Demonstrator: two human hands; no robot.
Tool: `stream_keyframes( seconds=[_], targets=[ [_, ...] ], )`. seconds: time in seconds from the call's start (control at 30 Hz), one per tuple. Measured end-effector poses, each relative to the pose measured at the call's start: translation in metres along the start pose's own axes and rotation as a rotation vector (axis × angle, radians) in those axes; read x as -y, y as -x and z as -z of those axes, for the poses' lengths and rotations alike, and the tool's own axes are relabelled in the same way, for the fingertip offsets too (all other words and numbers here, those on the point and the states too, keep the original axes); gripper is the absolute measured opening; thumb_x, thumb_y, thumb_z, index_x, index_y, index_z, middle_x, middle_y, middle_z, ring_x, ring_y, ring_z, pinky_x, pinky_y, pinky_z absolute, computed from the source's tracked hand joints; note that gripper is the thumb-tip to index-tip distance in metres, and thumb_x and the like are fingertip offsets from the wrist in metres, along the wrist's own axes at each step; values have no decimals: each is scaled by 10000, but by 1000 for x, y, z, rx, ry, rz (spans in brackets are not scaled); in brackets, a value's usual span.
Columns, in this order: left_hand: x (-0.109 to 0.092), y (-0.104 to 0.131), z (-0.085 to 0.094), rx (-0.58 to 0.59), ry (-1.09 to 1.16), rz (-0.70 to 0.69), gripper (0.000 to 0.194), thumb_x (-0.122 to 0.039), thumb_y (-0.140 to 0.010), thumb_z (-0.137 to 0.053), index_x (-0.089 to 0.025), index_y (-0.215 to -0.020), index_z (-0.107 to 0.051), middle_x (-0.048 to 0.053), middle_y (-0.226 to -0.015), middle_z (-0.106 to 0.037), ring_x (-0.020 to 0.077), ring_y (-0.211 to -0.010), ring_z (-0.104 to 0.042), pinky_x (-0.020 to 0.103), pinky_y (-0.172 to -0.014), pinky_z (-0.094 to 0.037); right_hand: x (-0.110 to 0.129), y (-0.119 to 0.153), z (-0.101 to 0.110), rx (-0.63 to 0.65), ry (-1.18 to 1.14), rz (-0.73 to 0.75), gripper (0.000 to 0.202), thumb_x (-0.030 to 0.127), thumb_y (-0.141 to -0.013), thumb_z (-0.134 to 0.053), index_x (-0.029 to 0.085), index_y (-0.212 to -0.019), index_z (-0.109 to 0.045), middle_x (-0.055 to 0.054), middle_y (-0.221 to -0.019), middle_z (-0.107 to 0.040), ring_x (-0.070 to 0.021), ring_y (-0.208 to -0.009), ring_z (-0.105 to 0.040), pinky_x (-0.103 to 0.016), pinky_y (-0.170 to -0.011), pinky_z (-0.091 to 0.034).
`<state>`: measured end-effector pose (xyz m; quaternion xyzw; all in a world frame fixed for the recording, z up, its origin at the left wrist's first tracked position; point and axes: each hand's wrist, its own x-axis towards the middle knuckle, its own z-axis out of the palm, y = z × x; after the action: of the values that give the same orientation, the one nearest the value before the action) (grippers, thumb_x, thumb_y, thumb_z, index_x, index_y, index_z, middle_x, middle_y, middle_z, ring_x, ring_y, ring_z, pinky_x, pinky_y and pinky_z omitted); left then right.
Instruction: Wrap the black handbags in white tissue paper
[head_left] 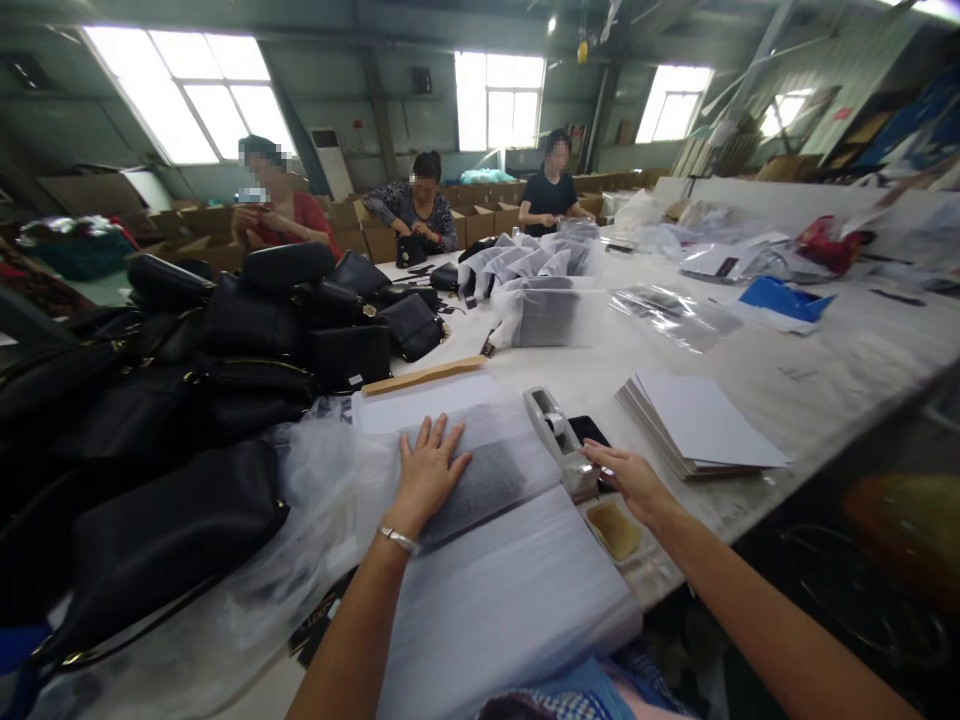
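Note:
My left hand lies flat with its fingers spread on thin white paper, through which a dark flat item shows. More white tissue paper spreads below it toward my body. My right hand is at the front end of a grey tape dispenser, its fingertips by the cutting edge; whether they pinch any tape is too small to tell. A dark phone-like object lies behind the dispenser. Near my right wrist sits a small dish with a yellowish sponge.
Black bags are heaped at the left, with clear plastic beside them. A stack of white boards lies at the right. Wrapped bags stand farther back. Three people sit across the table.

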<state>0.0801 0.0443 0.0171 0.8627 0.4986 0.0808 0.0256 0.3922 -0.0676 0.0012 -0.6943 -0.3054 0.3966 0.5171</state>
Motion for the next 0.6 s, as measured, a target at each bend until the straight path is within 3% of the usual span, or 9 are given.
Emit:
stream_keyframes(
  seconds=[0.3,0.43,0.6],
  targets=[
    [1,-1,-1,4,18,-7,542,-518,-976,-376,-324,-1481,-374,71,-1610,-270,337,-1480,-206,680,-1115,-212,9,-1,1,33,13,-76,424,509,-570,-811,191,-850,-785,-134,-1311,-631,-350,-1175,-603,-427,-852,-540],
    [1,0,-1,-3,16,-6,540,-519,-979,-364,-322,-1482,-372,68,-1612,-266,333,-1481,-205,675,-1115,-222,9,6,-5,-28,-62,19,368,495,-571,-808,194,-779,-766,-107,-1419,-548,-319,-1243,-560,-411,-1010,-462],
    [1,0,0,10,4,-12,541,-522,-985,-351,-322,-1487,-363,63,-1615,-255,330,-1485,-195,684,-1113,-217,6,38,-1,-180,-171,164,301,460,-658,-805,200,-805,-765,-96,-1347,-612,-285,-1270,-536,-399,-1108,-375]
  ],
)
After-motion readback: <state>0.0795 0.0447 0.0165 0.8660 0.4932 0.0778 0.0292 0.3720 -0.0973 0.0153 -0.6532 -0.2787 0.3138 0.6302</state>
